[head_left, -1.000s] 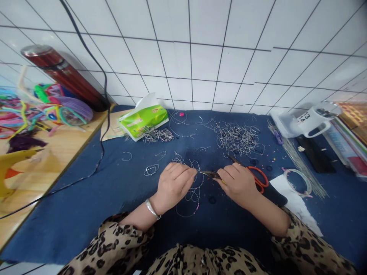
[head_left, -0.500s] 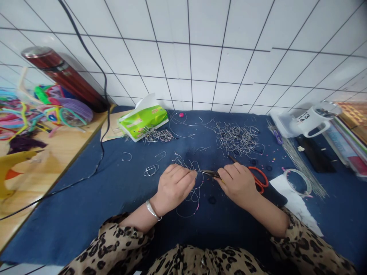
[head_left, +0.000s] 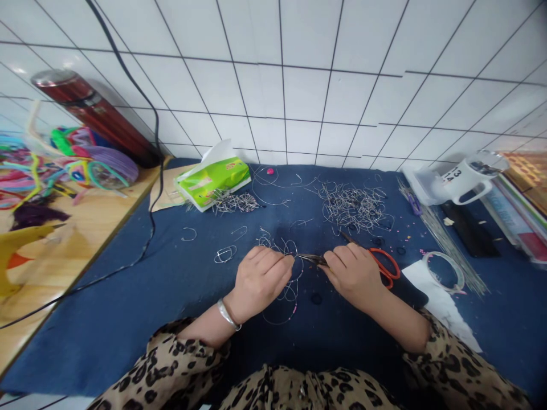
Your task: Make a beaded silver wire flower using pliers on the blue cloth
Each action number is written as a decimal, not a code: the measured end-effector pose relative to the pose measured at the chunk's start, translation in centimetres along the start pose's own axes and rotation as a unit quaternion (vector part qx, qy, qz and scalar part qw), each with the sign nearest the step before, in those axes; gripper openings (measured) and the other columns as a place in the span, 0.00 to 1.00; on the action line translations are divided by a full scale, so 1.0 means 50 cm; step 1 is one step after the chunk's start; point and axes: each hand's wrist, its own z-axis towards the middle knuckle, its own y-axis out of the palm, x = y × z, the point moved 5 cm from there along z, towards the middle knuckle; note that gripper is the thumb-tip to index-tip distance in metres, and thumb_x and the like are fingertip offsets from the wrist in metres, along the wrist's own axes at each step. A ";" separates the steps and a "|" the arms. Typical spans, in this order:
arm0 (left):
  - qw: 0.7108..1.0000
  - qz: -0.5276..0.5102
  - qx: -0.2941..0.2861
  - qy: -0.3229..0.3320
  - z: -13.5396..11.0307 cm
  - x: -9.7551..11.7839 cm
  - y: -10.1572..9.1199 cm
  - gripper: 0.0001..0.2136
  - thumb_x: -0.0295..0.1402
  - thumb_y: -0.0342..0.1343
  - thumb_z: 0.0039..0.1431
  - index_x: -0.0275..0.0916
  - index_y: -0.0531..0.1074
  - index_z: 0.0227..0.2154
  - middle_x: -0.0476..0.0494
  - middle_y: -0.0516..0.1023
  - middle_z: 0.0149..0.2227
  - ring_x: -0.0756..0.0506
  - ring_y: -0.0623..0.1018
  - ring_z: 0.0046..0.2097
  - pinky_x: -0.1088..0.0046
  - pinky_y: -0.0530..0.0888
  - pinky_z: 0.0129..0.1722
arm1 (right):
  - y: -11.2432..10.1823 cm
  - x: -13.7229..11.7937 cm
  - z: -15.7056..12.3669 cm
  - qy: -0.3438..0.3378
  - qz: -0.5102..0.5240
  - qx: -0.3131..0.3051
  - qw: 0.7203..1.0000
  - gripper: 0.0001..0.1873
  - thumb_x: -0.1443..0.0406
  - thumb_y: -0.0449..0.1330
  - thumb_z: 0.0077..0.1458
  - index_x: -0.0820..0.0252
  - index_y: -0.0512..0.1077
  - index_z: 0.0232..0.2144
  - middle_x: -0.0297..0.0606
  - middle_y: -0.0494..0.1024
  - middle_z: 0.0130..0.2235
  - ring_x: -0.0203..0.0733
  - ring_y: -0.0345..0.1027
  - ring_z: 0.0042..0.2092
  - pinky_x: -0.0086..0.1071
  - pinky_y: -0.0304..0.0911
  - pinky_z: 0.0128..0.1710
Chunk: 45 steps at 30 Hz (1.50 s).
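My left hand is closed in a pinch on thin silver wire, whose loops trail beneath it onto the blue cloth with a few pink beads threaded on. My right hand is closed around small pliers whose narrow jaws point left and meet the wire at my left fingertips. Both hands rest low over the cloth near its middle. Orange-handled scissors lie just behind my right hand.
A heap of cut wire pieces lies farther back, with a green tissue pack at the back left. A white mug, straight wire rods and a wire ring are at the right. A red flask, pipe cleaners and a black cable are at the left.
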 end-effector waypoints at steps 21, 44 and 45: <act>0.985 -0.123 0.003 -0.118 0.003 -0.014 0.011 0.07 0.26 0.53 0.56 0.38 0.71 0.37 0.45 0.76 0.33 0.48 0.73 0.36 0.69 0.70 0.38 | -0.001 -0.002 0.002 -0.001 0.036 0.001 0.999 0.12 0.60 0.51 0.58 0.61 0.70 0.36 0.38 0.66 0.29 0.40 0.55 0.34 0.34 0.50 0.32; 0.895 -0.321 -0.040 -0.307 -0.006 -0.034 0.031 0.07 0.31 0.49 0.60 0.37 0.71 0.31 0.48 0.73 0.27 0.52 0.71 0.28 0.76 0.70 0.27 | 0.004 -0.001 0.002 -0.001 0.054 0.010 0.998 0.11 0.59 0.52 0.58 0.60 0.70 0.31 0.37 0.65 0.27 0.39 0.54 0.32 0.33 0.50 0.32; 0.897 -0.319 -0.039 -0.305 -0.006 -0.034 0.031 0.07 0.31 0.49 0.60 0.37 0.72 0.32 0.47 0.73 0.27 0.52 0.72 0.28 0.76 0.70 0.27 | 0.006 -0.002 0.002 0.003 0.063 0.007 0.998 0.11 0.59 0.52 0.58 0.60 0.70 0.31 0.37 0.65 0.27 0.39 0.55 0.32 0.33 0.51 0.32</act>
